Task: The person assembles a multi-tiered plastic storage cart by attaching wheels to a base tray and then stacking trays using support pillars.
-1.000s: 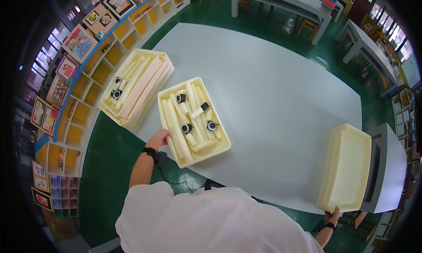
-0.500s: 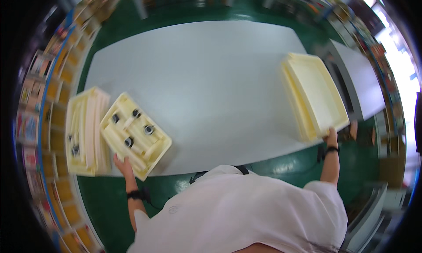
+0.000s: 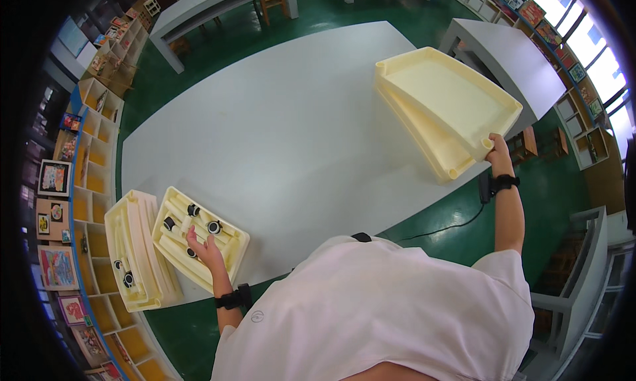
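My right hand [image 3: 498, 150] grips the near corner of a pale yellow plastic tray [image 3: 457, 90]. That tray sits askew on a second yellow tray [image 3: 424, 139] at the table's right end. At the left, my left hand [image 3: 208, 251] is over a yellow tray of parts [image 3: 240, 245], fingers apart and holding nothing. In this tray lie pale tubes and several black-and-white wheel-like pieces [image 3: 214, 227]. Beside it, at the table's left edge, stands a stack of similar trays [image 3: 142, 248], the top one also with tubes and wheel-like pieces.
The trays rest on a large grey-white table [image 3: 285, 116]. Low shelves [image 3: 93, 195] with framed pictures run along the left. Another grey table [image 3: 523, 63] stands beyond the right end, with wooden stools [image 3: 527, 142] near it. The floor is green.
The view has swung to the right. My left hand has moved from the parts tray's near edge to over its inside. The upper right tray has turned askew on the lower one, my right hand still gripping it.
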The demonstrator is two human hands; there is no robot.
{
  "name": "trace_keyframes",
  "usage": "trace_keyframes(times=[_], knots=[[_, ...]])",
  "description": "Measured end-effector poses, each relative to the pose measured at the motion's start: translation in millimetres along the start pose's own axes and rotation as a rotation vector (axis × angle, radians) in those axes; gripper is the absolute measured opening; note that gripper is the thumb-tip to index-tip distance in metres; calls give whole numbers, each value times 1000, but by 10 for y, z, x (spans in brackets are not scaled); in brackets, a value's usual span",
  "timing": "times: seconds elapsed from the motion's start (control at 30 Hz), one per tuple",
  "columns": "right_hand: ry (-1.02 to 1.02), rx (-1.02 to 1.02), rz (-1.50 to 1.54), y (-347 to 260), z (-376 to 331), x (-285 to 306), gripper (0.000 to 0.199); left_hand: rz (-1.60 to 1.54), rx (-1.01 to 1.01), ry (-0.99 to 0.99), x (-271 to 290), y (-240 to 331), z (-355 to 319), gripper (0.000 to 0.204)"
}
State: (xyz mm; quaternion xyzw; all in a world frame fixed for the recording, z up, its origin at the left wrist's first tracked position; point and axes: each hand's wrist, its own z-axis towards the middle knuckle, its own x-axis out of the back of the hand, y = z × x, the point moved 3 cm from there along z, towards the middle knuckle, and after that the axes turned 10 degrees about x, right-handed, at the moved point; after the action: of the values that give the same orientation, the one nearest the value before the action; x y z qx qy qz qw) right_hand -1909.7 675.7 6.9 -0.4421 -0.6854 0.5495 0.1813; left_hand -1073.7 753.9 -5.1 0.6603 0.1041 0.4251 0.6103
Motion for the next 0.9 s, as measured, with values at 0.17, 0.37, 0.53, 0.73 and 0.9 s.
trace_keyframes(times=[0.17,0.37,0.53,0.73,0.9], knots=[[-268,83,30,-64,-488,-220,22,-51,-41,-39,-30,-402,87,50],[-413,91,-41,322,-905,-450,18,-210,268,-504,-795,281,-283,52],[-701,342,-191,1072,-1233,-891,21,-398,684,-649,-1289,344,-405,64],[-708,-91,-372,1376,-1549,-1270,50,-108,823,-639,-1202,-301,-614,59],[-782,-146,-505,1570,-1373,-1236,41,66,768,-707,-893,-409,-978,42]])
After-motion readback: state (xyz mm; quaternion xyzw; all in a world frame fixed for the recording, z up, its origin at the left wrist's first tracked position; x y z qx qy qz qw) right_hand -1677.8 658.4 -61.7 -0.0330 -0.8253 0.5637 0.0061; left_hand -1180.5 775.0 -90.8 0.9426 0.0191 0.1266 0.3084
